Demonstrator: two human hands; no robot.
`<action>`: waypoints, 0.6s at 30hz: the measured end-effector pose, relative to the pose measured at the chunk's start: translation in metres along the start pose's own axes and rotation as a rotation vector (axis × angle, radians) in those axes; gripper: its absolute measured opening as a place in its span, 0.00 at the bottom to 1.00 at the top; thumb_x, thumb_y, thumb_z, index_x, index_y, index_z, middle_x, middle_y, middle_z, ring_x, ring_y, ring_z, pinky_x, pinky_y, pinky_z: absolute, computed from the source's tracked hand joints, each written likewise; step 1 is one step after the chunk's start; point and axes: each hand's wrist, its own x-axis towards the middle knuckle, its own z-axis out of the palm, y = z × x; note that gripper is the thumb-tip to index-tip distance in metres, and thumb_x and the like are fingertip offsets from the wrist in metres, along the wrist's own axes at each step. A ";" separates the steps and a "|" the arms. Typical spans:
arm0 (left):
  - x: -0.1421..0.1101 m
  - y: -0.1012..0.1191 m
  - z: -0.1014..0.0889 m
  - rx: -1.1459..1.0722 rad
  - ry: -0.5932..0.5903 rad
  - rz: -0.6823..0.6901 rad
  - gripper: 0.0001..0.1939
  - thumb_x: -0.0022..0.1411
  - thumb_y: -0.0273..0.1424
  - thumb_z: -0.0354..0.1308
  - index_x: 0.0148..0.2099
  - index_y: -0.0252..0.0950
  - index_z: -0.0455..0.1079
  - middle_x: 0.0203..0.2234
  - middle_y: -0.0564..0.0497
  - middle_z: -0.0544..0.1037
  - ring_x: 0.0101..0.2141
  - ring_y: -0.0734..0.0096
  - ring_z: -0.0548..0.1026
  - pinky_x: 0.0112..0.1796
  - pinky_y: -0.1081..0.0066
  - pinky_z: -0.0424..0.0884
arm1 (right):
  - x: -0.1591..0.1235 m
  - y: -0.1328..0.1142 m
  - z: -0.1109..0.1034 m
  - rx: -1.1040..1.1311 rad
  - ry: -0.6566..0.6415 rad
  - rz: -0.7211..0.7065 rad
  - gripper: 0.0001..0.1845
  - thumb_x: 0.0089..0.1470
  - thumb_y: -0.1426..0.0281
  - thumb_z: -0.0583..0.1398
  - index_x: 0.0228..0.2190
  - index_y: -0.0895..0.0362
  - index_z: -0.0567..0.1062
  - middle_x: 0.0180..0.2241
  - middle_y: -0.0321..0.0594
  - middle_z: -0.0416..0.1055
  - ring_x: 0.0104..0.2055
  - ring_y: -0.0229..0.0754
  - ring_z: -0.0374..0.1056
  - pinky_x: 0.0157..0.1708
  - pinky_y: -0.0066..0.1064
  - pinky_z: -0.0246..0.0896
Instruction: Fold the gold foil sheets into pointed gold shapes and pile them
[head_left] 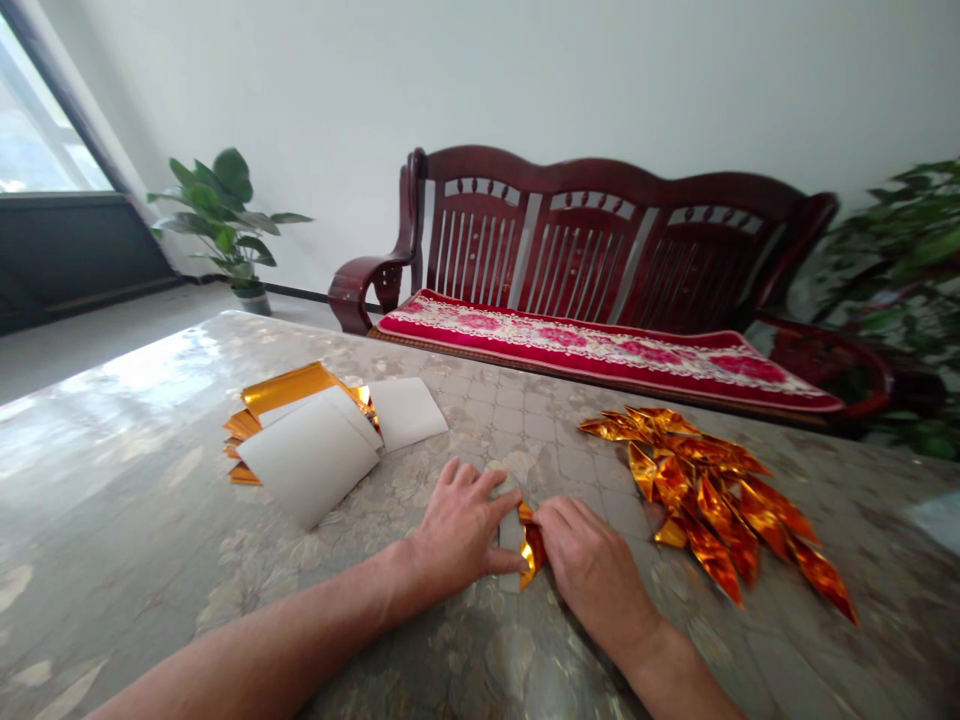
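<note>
A small sheet of gold foil paper (pixel 532 555), white on its back, lies partly folded on the table in front of me. My left hand (pixel 461 528) presses it down from the left, thumb and index finger at its two ends and the other fingers spread. From the right, the curled fingers of my right hand (pixel 589 560) grip the foil's edge; their tips are partly hidden. To the right lies a pile of folded, pointed gold foil pieces (pixel 724 490). Left of my hands is a loose stack of foil paper sheets (pixel 311 455), some white side up.
The table (pixel 150 560) has a glossy patterned cover. Behind it stands a dark red wooden bench (pixel 592 250) with a red floral seat cover (pixel 570 338). Potted plants stand at the left (pixel 225 215) and right (pixel 907 260). A pale object (pixel 937 518) sits at the right edge.
</note>
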 end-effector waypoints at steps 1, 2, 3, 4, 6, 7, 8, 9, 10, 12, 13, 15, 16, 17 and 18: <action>0.000 0.000 0.000 0.001 0.001 0.001 0.36 0.52 0.59 0.61 0.58 0.47 0.68 0.54 0.50 0.72 0.46 0.53 0.69 0.51 0.52 0.61 | 0.000 0.000 0.000 0.005 0.005 0.001 0.10 0.61 0.80 0.54 0.32 0.54 0.69 0.33 0.38 0.68 0.36 0.45 0.64 0.36 0.35 0.56; 0.000 0.000 0.000 0.002 0.002 0.001 0.36 0.52 0.59 0.61 0.57 0.47 0.68 0.54 0.50 0.72 0.46 0.53 0.70 0.51 0.52 0.61 | 0.000 0.000 0.000 0.010 0.008 -0.002 0.10 0.61 0.80 0.54 0.33 0.54 0.69 0.33 0.38 0.68 0.36 0.45 0.64 0.36 0.35 0.57; 0.000 0.000 -0.001 0.002 0.002 0.001 0.35 0.52 0.59 0.61 0.57 0.47 0.68 0.54 0.50 0.72 0.46 0.53 0.70 0.51 0.53 0.61 | 0.000 0.000 0.000 0.014 0.010 -0.005 0.10 0.61 0.80 0.54 0.33 0.54 0.69 0.33 0.38 0.68 0.36 0.45 0.64 0.36 0.35 0.57; 0.000 0.000 -0.001 0.003 0.002 0.001 0.35 0.52 0.59 0.61 0.57 0.47 0.68 0.54 0.50 0.72 0.46 0.53 0.70 0.51 0.53 0.61 | 0.000 -0.001 0.000 0.017 0.009 -0.011 0.10 0.62 0.79 0.54 0.33 0.54 0.69 0.33 0.38 0.68 0.36 0.45 0.64 0.36 0.35 0.57; 0.000 0.000 -0.002 0.004 0.002 0.002 0.35 0.52 0.59 0.61 0.57 0.47 0.68 0.54 0.50 0.72 0.46 0.53 0.70 0.51 0.53 0.61 | 0.000 -0.002 -0.001 0.024 0.001 -0.026 0.10 0.62 0.79 0.54 0.33 0.54 0.70 0.33 0.38 0.68 0.36 0.45 0.64 0.36 0.35 0.57; 0.000 0.001 -0.002 0.004 0.002 0.003 0.35 0.52 0.59 0.61 0.57 0.47 0.68 0.54 0.50 0.72 0.46 0.53 0.70 0.51 0.53 0.61 | 0.001 -0.002 -0.001 0.028 -0.003 -0.031 0.09 0.62 0.79 0.54 0.33 0.54 0.70 0.33 0.38 0.68 0.37 0.45 0.64 0.36 0.35 0.57; 0.000 0.001 -0.002 0.004 0.003 0.004 0.36 0.52 0.59 0.61 0.58 0.47 0.68 0.54 0.50 0.72 0.46 0.53 0.70 0.51 0.52 0.61 | 0.001 -0.003 -0.001 0.031 -0.005 -0.036 0.10 0.62 0.79 0.54 0.32 0.54 0.70 0.33 0.38 0.69 0.37 0.45 0.64 0.36 0.35 0.58; 0.000 0.001 -0.002 0.003 0.004 0.005 0.35 0.53 0.60 0.60 0.58 0.47 0.68 0.54 0.50 0.72 0.46 0.53 0.70 0.51 0.52 0.61 | 0.001 -0.003 -0.002 0.033 -0.005 -0.039 0.10 0.62 0.79 0.54 0.32 0.54 0.70 0.33 0.38 0.69 0.37 0.44 0.64 0.36 0.34 0.58; 0.000 0.001 -0.001 0.002 0.006 0.006 0.35 0.53 0.60 0.60 0.58 0.47 0.68 0.53 0.50 0.72 0.46 0.53 0.69 0.51 0.52 0.61 | 0.001 -0.003 -0.002 0.033 -0.005 -0.039 0.10 0.62 0.79 0.54 0.32 0.54 0.70 0.33 0.38 0.69 0.37 0.44 0.64 0.36 0.34 0.58; 0.000 0.001 -0.001 -0.003 0.010 0.004 0.35 0.53 0.60 0.60 0.58 0.47 0.68 0.53 0.50 0.72 0.46 0.53 0.69 0.51 0.52 0.60 | 0.002 -0.003 -0.002 0.030 -0.004 -0.036 0.10 0.61 0.80 0.54 0.31 0.54 0.70 0.33 0.38 0.69 0.36 0.44 0.64 0.35 0.34 0.59; 0.000 0.001 -0.001 -0.004 0.011 0.003 0.35 0.53 0.60 0.59 0.57 0.47 0.68 0.53 0.50 0.72 0.46 0.53 0.69 0.51 0.53 0.60 | 0.002 -0.003 -0.001 0.031 -0.002 -0.034 0.11 0.61 0.80 0.54 0.31 0.55 0.70 0.33 0.38 0.69 0.36 0.44 0.64 0.35 0.34 0.60; 0.000 0.001 -0.001 -0.008 0.012 0.002 0.35 0.53 0.60 0.59 0.57 0.47 0.68 0.53 0.50 0.72 0.46 0.53 0.69 0.51 0.53 0.60 | 0.002 -0.003 -0.002 0.046 -0.005 -0.038 0.10 0.60 0.81 0.55 0.31 0.55 0.71 0.34 0.38 0.69 0.37 0.44 0.64 0.36 0.34 0.62; 0.000 0.001 -0.001 -0.009 0.012 0.002 0.35 0.54 0.60 0.59 0.57 0.47 0.68 0.53 0.50 0.72 0.46 0.53 0.69 0.51 0.53 0.60 | 0.002 -0.003 -0.002 0.058 -0.009 -0.044 0.10 0.60 0.81 0.55 0.32 0.55 0.71 0.34 0.38 0.70 0.38 0.44 0.65 0.37 0.34 0.63; 0.000 0.001 -0.001 -0.011 0.012 0.003 0.34 0.54 0.60 0.59 0.57 0.47 0.68 0.53 0.50 0.72 0.46 0.53 0.69 0.51 0.52 0.60 | 0.003 -0.003 -0.003 0.072 -0.011 -0.052 0.10 0.59 0.81 0.56 0.32 0.55 0.71 0.35 0.38 0.71 0.39 0.44 0.65 0.39 0.34 0.64; 0.000 0.001 -0.001 -0.011 0.012 0.004 0.35 0.54 0.60 0.59 0.57 0.47 0.68 0.53 0.50 0.72 0.46 0.53 0.69 0.51 0.52 0.60 | 0.003 -0.003 -0.004 0.083 -0.012 -0.063 0.10 0.59 0.82 0.56 0.34 0.55 0.72 0.37 0.39 0.71 0.41 0.44 0.66 0.40 0.34 0.65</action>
